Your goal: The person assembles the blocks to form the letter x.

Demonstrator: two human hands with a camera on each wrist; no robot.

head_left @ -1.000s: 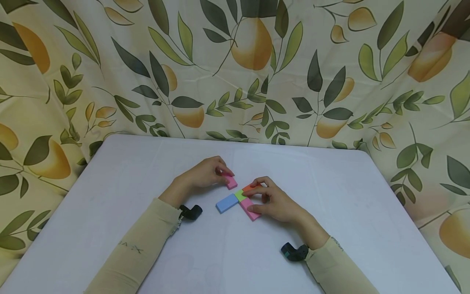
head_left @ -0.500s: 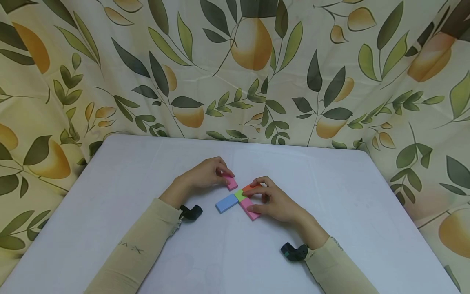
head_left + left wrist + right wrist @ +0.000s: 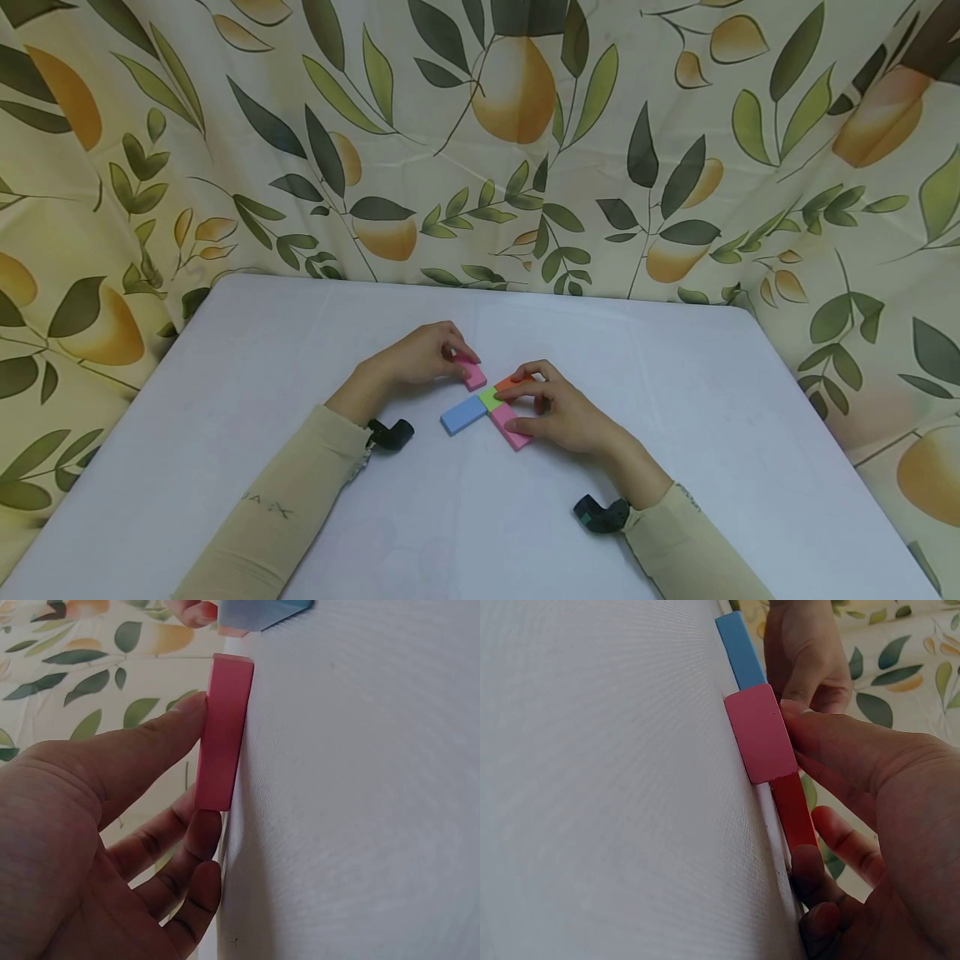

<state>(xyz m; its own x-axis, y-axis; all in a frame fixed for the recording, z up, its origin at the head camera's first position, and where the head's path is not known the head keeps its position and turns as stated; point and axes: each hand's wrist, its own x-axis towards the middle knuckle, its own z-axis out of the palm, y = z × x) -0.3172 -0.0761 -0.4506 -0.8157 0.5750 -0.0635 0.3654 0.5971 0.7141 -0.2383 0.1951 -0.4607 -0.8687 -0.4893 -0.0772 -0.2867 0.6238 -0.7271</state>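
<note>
My left hand [image 3: 426, 352] pinches a pink wooden block [image 3: 473, 374], low over the tabletop and just beyond the other blocks. In the left wrist view its thumb lies along the block's upper side, with fingertips at the near end. My right hand [image 3: 567, 410] rests spread fingertips on a joined group. Its thumb touches a second pink block [image 3: 512, 432], and its other fingertips lie over a small green block [image 3: 488, 400] and an orange block [image 3: 505, 385], which they partly cover. Extending left from the green block is a blue block [image 3: 463, 415], untouched by either hand.
A white cloth covers the table [image 3: 360, 517]. Behind it hangs a curtain [image 3: 480, 192] printed with leaves and fruit. Black wrist cameras stick out from both sleeves, the left camera [image 3: 392, 435] near the blue block and the right camera [image 3: 600, 514] nearer the front.
The left hand has shifted its pink block slightly right and toward the green block. The right hand and the group under it stay in place.
</note>
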